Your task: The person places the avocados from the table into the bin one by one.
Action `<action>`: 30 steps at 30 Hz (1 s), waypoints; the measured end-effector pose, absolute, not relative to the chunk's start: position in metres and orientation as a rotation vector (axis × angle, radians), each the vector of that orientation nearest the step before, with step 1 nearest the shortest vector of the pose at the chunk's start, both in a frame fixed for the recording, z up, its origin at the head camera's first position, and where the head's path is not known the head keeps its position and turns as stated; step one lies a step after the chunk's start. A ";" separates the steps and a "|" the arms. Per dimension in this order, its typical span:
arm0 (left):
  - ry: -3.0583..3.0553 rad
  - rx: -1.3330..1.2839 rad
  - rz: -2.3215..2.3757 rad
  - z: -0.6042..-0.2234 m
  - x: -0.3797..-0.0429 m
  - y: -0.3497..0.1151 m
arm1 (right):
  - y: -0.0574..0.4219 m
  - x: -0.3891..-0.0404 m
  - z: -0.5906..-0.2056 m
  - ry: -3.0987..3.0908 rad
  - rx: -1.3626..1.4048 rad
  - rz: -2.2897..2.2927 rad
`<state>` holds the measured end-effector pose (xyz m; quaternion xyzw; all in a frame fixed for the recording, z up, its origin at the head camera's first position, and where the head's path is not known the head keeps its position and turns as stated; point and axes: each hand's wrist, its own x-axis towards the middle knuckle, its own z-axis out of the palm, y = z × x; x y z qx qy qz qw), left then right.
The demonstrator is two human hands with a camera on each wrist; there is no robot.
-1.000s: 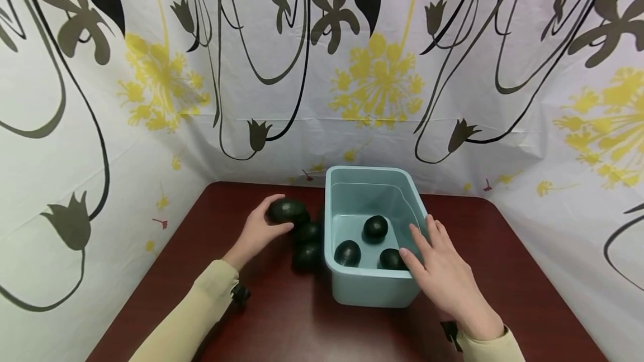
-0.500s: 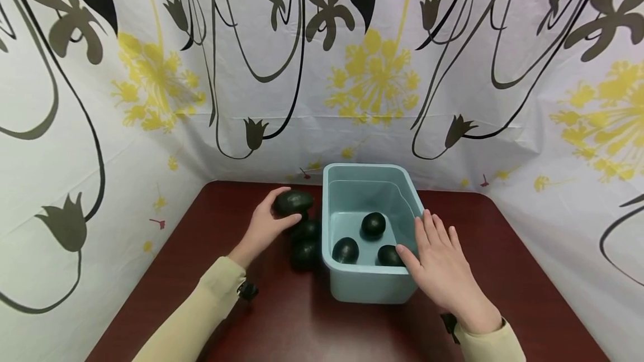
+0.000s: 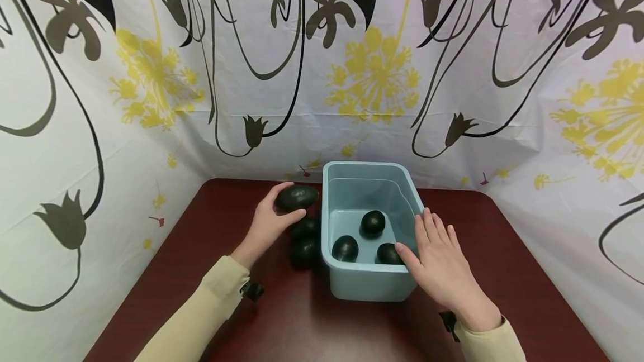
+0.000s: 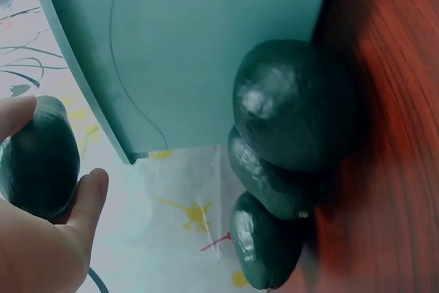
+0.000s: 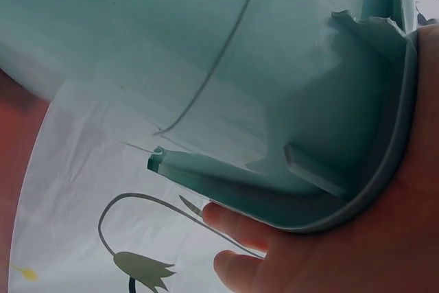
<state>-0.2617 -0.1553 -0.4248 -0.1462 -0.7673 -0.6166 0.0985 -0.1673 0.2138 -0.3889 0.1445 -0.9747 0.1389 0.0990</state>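
My left hand (image 3: 268, 222) holds a dark green avocado (image 3: 297, 198) between thumb and fingers, raised beside the left rim of a light blue plastic bin (image 3: 369, 286). In the left wrist view, this avocado (image 4: 42, 159) is at the left edge, level with the bin's rim. Three more avocados (image 4: 295, 104) stand in a row on the table against the bin's outer side; from the head, the left hand partly covers them. Inside the bin lie three avocados (image 3: 373, 223). With fingers fairly straight, my right hand (image 3: 445, 264) rests on the bin's right rim near its front corner.
A dark red-brown table (image 3: 282, 323) carries the bin near its back edge. White cloth (image 3: 372, 138) printed with flowers and vines hangs behind and at both sides. The underside of the bin's rim (image 5: 322, 217) shows above the right fingers.
My left hand has lifted the avocado from above the row, up and rightward toward the bin. The right hand's fingers have settled flatter along the rim. The view has shifted slightly.
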 end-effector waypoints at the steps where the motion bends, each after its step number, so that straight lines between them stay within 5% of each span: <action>1: -2.264 -0.436 -1.829 -0.423 -0.262 -0.154 | 0.214 -0.168 -0.389 -2.882 0.428 0.414; 30: -2.220 -0.681 -1.770 -0.391 -0.271 -0.107 | 0.214 -0.168 -0.390 -2.885 0.421 0.488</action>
